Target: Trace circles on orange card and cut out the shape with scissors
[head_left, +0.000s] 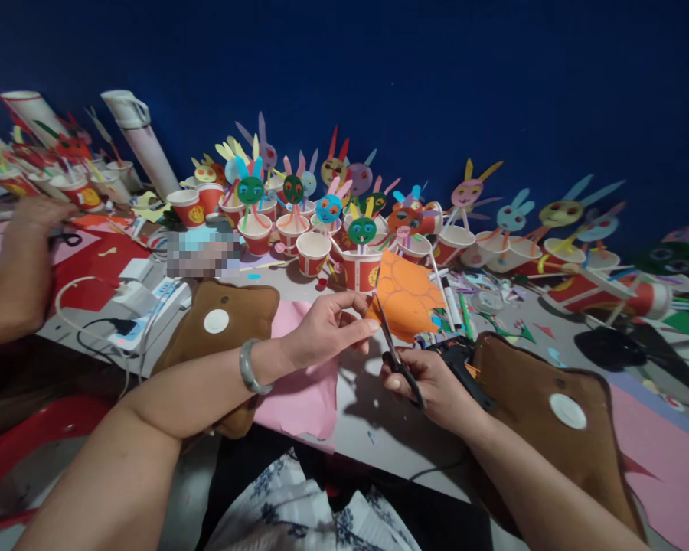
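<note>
and here you are, mid-cut by the look of it; your right hand (430,386) is wrapped round the loops of the black-handled metal scissors (402,369), a firm hold; your left hand (330,330) seems to pinch the left edge of the orange sheet of paper with curved lines drawn on it (410,287); that sheet sits ahead of both hands, seemingly lifted off the grey tabletop (361,421), just beside a red-and-white paper cup (360,270); trimming along an outline, i'd judge, and the next move calls for steady blades, your left fingers turning the sheet to suit, thumb clear of the edge;

now the murky bits; how wide the blades stand is hard to make out, and so is how far any cut runs; your left fingertips partly hide the paper's corner; a black plastic tool (462,360) pokes out behind your right hand, too covered to name; over at the far left, another person's arm (14,268) is cut off by the frame; whatever lies under the pixelated patch can't be told
</note>
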`<action>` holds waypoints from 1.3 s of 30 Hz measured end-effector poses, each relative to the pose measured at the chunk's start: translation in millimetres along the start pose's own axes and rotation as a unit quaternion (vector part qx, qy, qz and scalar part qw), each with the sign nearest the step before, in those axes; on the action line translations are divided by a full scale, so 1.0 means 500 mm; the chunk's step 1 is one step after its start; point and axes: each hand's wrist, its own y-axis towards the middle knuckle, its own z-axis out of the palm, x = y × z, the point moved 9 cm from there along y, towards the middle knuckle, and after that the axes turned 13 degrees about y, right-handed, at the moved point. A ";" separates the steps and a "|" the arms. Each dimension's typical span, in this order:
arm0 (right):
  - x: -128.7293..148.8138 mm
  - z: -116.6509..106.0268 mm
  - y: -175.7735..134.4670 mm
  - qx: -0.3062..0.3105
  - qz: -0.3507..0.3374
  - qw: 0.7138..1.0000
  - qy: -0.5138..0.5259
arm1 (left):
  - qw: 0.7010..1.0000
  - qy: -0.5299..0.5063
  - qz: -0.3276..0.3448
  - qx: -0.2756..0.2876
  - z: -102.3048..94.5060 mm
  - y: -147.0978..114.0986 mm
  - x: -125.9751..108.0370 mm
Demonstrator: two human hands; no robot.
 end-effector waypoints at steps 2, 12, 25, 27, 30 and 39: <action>-0.004 0.001 0.000 -0.001 0.008 1.000 0.008 | 1.000 -0.004 -0.009 0.014 0.004 -0.001 0.003; 0.006 0.010 0.001 0.003 0.004 0.999 0.036 | 1.000 -0.004 -0.010 0.013 0.007 -0.003 0.003; 0.004 0.010 0.000 0.007 -0.006 0.999 0.046 | 1.000 -0.011 -0.003 0.022 0.011 -0.003 -0.003; 0.003 0.010 -0.001 0.010 -0.010 0.999 0.046 | 1.000 -0.010 -0.001 0.025 0.011 -0.004 -0.005; 0.001 0.009 -0.002 0.012 -0.014 0.999 0.044 | 1.000 -0.006 -0.003 0.029 0.012 -0.005 -0.006; 0.005 0.010 -0.002 0.009 -0.004 0.999 0.044 | 0.999 -0.023 -0.005 0.033 0.014 -0.004 -0.003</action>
